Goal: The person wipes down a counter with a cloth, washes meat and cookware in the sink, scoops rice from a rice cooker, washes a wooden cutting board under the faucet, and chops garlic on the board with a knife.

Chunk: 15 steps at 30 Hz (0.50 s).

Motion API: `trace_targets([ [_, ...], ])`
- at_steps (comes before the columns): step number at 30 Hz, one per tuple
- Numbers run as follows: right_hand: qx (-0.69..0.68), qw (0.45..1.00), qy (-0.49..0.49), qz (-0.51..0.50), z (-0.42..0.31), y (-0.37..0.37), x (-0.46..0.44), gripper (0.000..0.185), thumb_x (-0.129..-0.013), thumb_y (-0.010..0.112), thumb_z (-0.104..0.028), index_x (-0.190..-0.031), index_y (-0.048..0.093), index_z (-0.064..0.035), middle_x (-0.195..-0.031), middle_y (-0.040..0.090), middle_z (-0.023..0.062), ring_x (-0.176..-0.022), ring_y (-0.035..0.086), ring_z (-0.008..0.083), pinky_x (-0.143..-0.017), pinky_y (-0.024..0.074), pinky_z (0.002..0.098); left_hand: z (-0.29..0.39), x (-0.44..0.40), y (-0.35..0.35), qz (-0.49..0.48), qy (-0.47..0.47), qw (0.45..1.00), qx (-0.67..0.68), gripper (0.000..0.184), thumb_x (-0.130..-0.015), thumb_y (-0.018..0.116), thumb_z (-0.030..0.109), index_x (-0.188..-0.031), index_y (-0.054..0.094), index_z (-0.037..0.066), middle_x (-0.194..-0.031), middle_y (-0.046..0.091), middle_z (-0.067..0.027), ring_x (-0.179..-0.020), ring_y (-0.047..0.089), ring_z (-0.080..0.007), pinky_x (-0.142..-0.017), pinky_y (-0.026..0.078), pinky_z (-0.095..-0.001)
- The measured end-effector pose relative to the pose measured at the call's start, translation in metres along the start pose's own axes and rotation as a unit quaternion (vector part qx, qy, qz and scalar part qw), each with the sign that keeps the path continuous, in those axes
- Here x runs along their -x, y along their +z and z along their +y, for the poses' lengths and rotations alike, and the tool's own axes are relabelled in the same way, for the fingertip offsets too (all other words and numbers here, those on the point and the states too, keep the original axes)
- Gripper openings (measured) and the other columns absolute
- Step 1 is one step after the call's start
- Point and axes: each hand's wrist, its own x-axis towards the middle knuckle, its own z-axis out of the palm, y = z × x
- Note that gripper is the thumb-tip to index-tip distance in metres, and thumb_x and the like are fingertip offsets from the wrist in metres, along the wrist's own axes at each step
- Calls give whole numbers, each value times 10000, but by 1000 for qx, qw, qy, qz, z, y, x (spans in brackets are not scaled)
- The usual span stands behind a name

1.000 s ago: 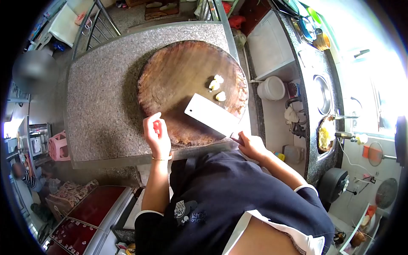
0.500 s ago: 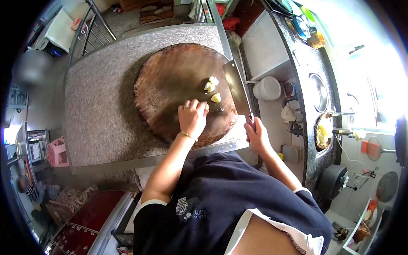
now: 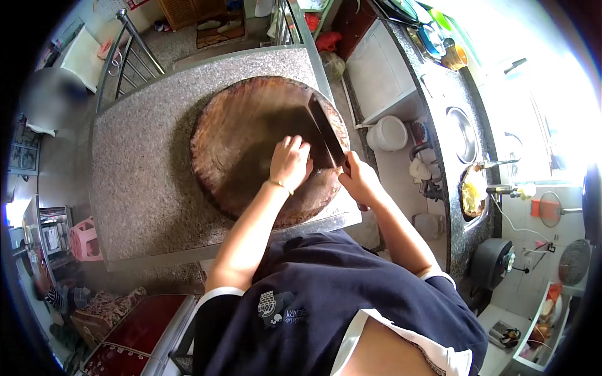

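Observation:
A thick round wooden chopping board (image 3: 235,135) lies on the speckled stone counter. My right hand (image 3: 362,180) grips the handle of a cleaver (image 3: 326,130), whose broad dark blade stands over the board's right part. On the board beside the blade, my left hand (image 3: 291,161) has its fingers curled down and closed, close to the cutting edge. Whatever sits under those fingertips is mostly hidden; a small pale yellow piece, garlic-like, was there just before. The other pale pieces are out of sight behind the blade.
The board rests on a speckled stone counter (image 3: 135,163) with a metal edge. To the right are a white bucket (image 3: 387,133), a metal sink (image 3: 463,135) and a basin of yellowish food (image 3: 473,191). A pink stool (image 3: 85,239) stands at the left, near metal railings (image 3: 135,56).
My right hand has swung the cleaver left from beside the board to over it, near my left hand. The blade now covers the pale pieces. The whole view has shifted slightly.

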Motion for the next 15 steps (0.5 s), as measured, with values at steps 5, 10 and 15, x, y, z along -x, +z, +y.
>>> trace_targets([
  [5,6,998,1,-69,-16,-1,8,264,-746,582,-187,-926,501,-12,-779,593,223,-759,588,404,-680,458,438,16,44,-10,81,-108,991,22,335,-649,738,216,-921,610,69,-928,549,-74,-908,520,-270,-781,412,-396],
  [10,-108,994,-21,-19,0,25,-10,353,-805,526,-151,-1133,449,-47,-851,606,250,-838,584,435,-753,459,463,18,60,-17,120,-145,982,29,541,-629,767,284,-1073,540,74,-1036,556,-79,-994,510,-280,-820,395,-402],
  [15,68,989,-115,-61,-31,-7,6,690,-796,457,-52,-1419,174,-140,-757,594,274,-647,580,447,-623,472,505,10,62,-11,141,-142,978,62,490,-631,768,233,-1037,545,74,-971,604,-89,-930,553,-285,-818,403,-396],
])
